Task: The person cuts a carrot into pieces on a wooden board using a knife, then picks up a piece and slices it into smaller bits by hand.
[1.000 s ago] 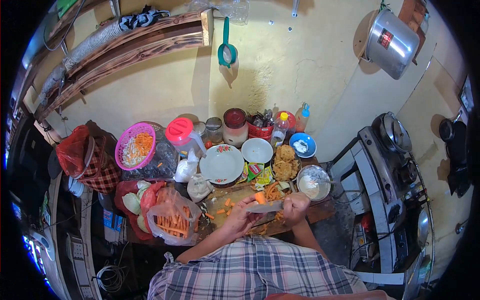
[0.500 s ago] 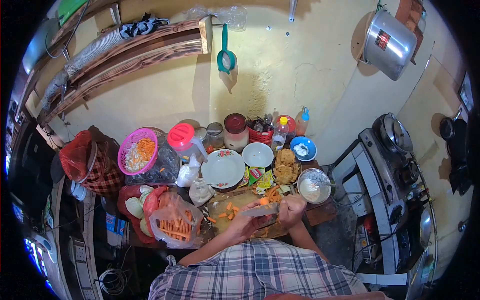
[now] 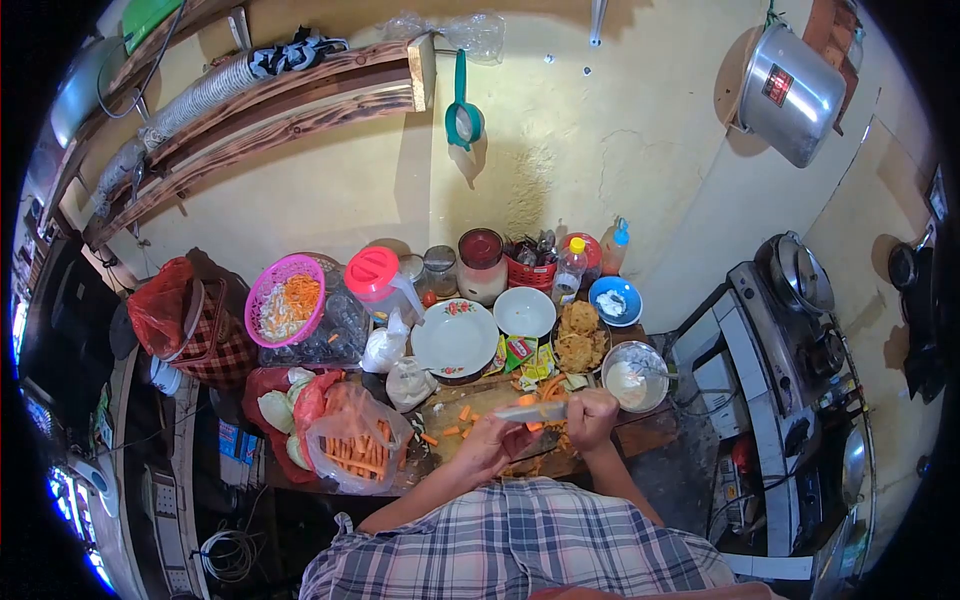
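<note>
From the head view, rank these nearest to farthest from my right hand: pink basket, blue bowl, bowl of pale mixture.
1. Bowl of pale mixture: just beyond your right hand
2. Blue bowl: farther back, same side
3. Pink basket: over on the left

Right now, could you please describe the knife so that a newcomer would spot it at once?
Start at the wooden table and go right past the bag of carrots. There the knife points from the right hand toward the left hand; its flat grey blade sets it apart from the orange carrot pieces.
</note>
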The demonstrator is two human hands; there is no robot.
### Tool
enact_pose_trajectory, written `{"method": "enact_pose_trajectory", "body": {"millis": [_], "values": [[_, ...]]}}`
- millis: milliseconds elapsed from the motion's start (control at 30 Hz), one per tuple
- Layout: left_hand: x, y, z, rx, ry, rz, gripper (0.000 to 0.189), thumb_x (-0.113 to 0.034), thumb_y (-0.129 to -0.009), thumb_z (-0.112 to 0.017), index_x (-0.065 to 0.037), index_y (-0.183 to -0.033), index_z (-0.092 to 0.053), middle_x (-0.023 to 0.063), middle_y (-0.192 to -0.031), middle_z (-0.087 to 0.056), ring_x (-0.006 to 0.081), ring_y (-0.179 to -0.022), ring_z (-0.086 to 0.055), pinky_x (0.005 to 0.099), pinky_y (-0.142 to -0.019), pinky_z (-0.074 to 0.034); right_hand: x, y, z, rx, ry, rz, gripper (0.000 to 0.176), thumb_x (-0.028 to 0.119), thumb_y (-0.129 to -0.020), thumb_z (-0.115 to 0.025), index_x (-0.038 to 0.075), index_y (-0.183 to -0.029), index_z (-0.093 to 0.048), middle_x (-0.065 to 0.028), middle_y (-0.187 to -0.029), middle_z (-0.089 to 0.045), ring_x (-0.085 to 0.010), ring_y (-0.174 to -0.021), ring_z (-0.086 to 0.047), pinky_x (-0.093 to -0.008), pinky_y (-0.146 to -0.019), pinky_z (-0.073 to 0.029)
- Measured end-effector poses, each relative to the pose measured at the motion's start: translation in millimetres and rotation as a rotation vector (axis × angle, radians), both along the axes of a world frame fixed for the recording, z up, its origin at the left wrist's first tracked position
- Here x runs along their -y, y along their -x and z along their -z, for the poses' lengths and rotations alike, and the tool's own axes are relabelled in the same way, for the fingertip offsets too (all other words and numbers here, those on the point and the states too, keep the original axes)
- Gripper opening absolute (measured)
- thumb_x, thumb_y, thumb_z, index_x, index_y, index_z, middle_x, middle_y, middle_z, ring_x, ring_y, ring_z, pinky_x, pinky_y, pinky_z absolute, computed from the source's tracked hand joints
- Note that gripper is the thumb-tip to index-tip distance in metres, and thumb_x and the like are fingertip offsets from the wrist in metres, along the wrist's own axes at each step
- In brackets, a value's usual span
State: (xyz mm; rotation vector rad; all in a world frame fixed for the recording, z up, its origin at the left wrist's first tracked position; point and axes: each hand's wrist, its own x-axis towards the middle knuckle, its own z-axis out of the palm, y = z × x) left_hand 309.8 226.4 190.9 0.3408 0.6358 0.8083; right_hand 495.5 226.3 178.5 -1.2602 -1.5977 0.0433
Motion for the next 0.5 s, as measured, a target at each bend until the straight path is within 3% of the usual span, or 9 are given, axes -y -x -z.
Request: {"method": "enact_pose_trajectory", "body": {"millis": [200,500], "values": [[-2,-3,18,0.107,0.038,0.003,0.026,-0.014,-0.093,-0.053,-0.004,-0.115,-0.046,0.0090,-0.101,-0.059,0.0188,-0.089,-0.062,0.0319,-0.084,-0.054,2,2,6,-0.028,0.014,0.000,0.028,0.011,-0.073,-0.053,0.001,-0.048,-0.045,-0.0141,-0.045,-0.044,-0.0317,-0.041,-0.046,-0.0399,-0.045,-0.035],[0,-4,30,0.075,-0.124,0.134,0.023,-0.017,-0.092,-0.055,-0.004,-0.110,-0.052,0.0082,-0.106,-0.059,0.0167,-0.090,-0.062,0.0276,-0.084,-0.053,5,0,7,-0.013,-0.019,0.025,0.028,0.009,-0.073,-0.052,0.001,-0.047,-0.045,-0.0141,-0.045,-0.044,-0.0316,-0.040,-0.047,-0.0396,-0.044,-0.035]]}}
